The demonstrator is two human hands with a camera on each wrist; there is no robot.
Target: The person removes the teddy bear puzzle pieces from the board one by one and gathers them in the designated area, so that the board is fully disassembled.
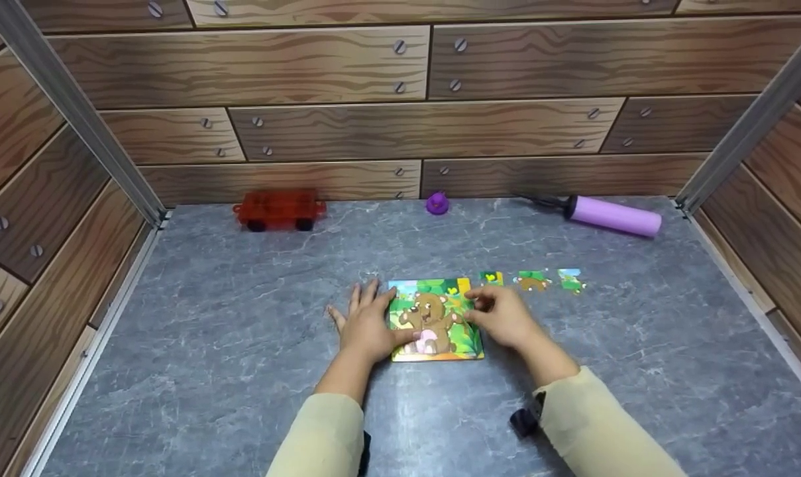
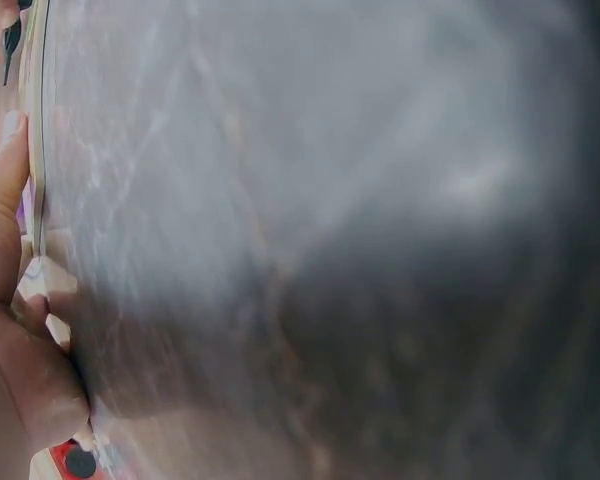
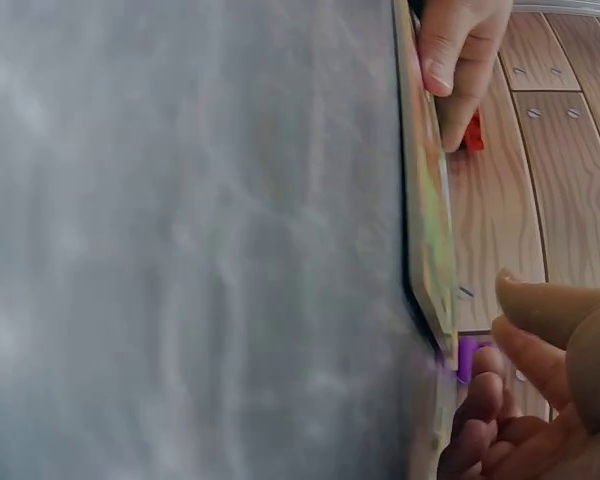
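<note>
A square bear puzzle board [image 1: 435, 322] lies flat in the middle of the grey table [image 1: 241, 344]. My left hand [image 1: 366, 319] lies flat beside the board's left edge, fingers spread on the table and thumb on the board. The right hand [image 1: 491, 309] sits at the board's upper right part, its loosely bent fingertips resting on the picture; I see nothing pinched in it. In the right wrist view the board [image 3: 426, 220] shows edge-on, with the right fingers [image 3: 525, 390] curled near its rim. Three loose puzzle pieces [image 1: 532, 281] lie in a row just right of the board's top.
Along the back wall stand a red toy car [image 1: 279, 209], a small purple object [image 1: 436, 203] and a purple hand pump [image 1: 613, 216]. Wood-patterned walls close the table on three sides. Metal posts stand in both back corners.
</note>
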